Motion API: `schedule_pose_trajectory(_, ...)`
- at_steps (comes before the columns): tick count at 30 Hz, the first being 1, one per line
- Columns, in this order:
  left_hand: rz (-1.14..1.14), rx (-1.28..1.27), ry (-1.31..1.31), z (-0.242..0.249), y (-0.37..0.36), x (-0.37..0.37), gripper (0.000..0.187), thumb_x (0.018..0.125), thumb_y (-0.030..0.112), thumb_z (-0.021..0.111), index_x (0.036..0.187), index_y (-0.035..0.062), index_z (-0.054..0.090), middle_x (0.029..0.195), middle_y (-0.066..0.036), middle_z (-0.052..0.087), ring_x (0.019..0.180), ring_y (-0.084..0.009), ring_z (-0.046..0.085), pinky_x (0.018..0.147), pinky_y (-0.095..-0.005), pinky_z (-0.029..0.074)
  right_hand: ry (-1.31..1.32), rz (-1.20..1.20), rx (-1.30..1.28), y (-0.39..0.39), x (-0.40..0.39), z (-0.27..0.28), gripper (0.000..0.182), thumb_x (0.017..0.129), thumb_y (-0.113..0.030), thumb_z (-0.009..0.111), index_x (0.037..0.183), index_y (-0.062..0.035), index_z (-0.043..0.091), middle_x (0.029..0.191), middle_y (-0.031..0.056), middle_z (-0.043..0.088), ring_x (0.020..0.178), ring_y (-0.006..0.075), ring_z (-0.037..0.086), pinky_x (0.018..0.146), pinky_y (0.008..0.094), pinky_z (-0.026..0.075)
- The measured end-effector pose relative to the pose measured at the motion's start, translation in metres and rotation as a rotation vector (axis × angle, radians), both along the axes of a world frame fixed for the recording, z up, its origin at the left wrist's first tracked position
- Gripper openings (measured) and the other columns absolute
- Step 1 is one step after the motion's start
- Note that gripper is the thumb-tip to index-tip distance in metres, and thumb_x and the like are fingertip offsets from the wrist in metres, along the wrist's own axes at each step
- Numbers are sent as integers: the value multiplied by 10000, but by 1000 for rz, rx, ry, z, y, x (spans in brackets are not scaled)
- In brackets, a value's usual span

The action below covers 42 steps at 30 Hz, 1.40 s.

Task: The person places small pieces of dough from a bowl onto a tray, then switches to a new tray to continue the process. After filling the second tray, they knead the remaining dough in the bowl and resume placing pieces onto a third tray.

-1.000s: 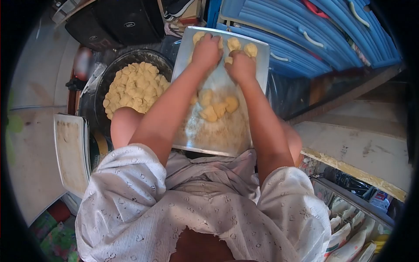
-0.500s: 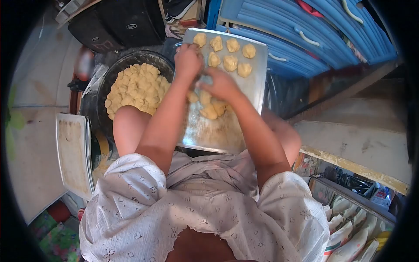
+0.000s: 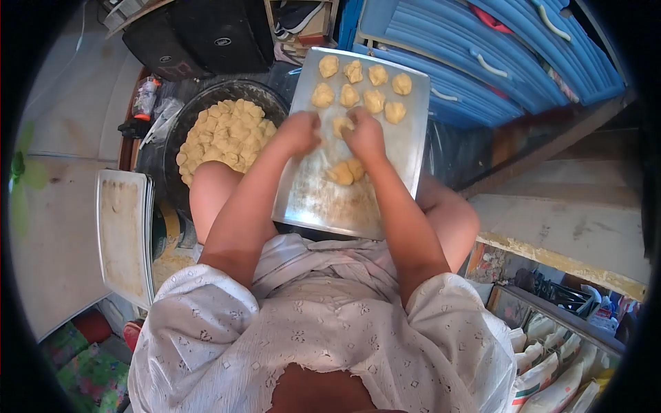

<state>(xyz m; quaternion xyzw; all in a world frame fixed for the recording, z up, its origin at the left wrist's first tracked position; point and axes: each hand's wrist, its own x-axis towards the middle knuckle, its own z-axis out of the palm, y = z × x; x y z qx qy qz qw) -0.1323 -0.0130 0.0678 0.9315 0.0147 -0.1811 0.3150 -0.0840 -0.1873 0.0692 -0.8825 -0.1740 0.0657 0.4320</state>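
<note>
While both hands sit over the middle of the metal baking tray (image 3: pixel 303 199), there's one dough piece (image 3: pixel 341 126) squeezed right between them. The left hand (image 3: pixel 301 132) is curled in on it from the left and the right hand (image 3: pixel 365 134) from the right, fingers bent, so it looks like both are grasping that same lump together. You only see a bit of the dough peeking out between the knuckles; the rest is hidden by the fingers.

The tray itself rests across the person's knees, tilted a little away from the camera. On the far end of it there's a set of shaped dough pieces (image 3: pixel 365 86) laid out in two rough rows, sitting just past the hands and not touching them. On the near side, just below the right hand, there's a small clump of unshaped dough (image 3: pixel 345 172), a couple of lumps stuck together, close to the wrist.

Off to the left of the tray, beside the left forearm, is a big dark bowl (image 3: pixel 275 103) heaped with more dough chunks (image 3: pixel 224 134). Further left and nearer the camera, another flat tray (image 3: pixel 124 234) lies on its own, floury and with nothing on it that I can make out. Behind the tray there are blue plastic crates (image 3: pixel 475 55) stacked up.
</note>
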Motion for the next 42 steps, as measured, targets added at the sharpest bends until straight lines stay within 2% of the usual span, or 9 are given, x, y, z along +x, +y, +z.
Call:
schedule_pose_trajectory(3, 425, 42, -411, 2, -8, 1, 236, 623, 66, 687, 839, 19, 606, 886, -168, 577, 863, -341, 565, 775, -380, 456, -110, 104, -188, -2, 2, -3, 352, 659, -148, 681, 983, -30, 609, 981, 173, 589, 895, 314, 576, 752, 371, 472)
schedule_pose_trajectory(12, 223, 40, -423, -12, -5, 3, 199, 691, 66, 623, 886, 40, 655, 975, -108, 579, 914, -306, 557, 795, -372, 455, -129, 707, -541, -32, -56, 21, 378, 663, -288, 689, 1002, -128, 646, 966, 68, 617, 1031, 228, 507, 930, 443, 286)
schedule_pose_trajectory(14, 202, 143, -509, -1, -12, -1, 211, 707, 100, 621, 910, 56, 654, 983, -98, 581, 940, -298, 547, 802, -383, 446, -142, 668, -436, -37, -49, 18, 319, 672, -248, 683, 960, -116, 643, 847, 51, 633, 922, 216, 556, 845, 419, 347)
schedule_pose_trajectory(16, 184, 249, -577, 6, -21, -4, 223, 723, 133, 619, 935, 72, 654, 991, -87, 584, 966, -289, 537, 809, -394, 437, 231, 145, 172, -38, -39, 15, 200, 706, -203, 657, 885, -117, 637, 782, 49, 631, 761, 225, 582, 742, 388, 385)
schedule_pose_trajectory(20, 89, 174, -626, -2, -41, -2, 303, 730, 216, 640, 1018, 120, 637, 1043, -59, 577, 1034, -257, 500, 883, -400, 348, 184, -113, 124, -41, -2, 17, 166, 728, -208, 649, 852, -101, 625, 787, 83, 633, 685, 264, 589, 663, 375, 416)
schedule_pose_trajectory(23, -15, 282, -630, -8, -52, -4, 305, 728, 216, 650, 1026, 154, 644, 1053, -36, 574, 1057, -232, 484, 905, -416, 305, -311, -7, -288, -44, 9, -8, 227, 742, -256, 654, 853, -62, 614, 835, 136, 627, 796, 311, 592, 675, 403, 448)
schedule_pose_trajectory(32, -158, 160, -651, -12, -83, 15, 252, 739, 130, 559, 974, 137, 651, 987, -51, 574, 976, -225, 501, 858, -375, 307, 21, 221, -196, -90, -12, 8, 395, 637, -205, 668, 985, -36, 593, 900, 153, 610, 845, 307, 598, 757, 355, 469)
schedule_pose_trajectory(37, -64, 278, -752, -14, -96, 14, 233, 728, 129, 572, 944, 126, 659, 897, -49, 586, 932, -212, 520, 835, -371, 321, 124, -221, -28, -106, 3, 11, 251, 646, -143, 677, 861, -17, 646, 833, 171, 639, 758, 267, 628, 709, 322, 485)
schedule_pose_trajectory(42, -15, 168, -733, -6, -110, -13, 172, 706, 173, 619, 859, 98, 647, 846, -62, 570, 880, -243, 552, 763, -390, 411, -146, -236, -94, -107, 8, -7, 267, 698, -161, 665, 931, -31, 669, 873, 174, 619, 788, 302, 616, 729, 349, 481)
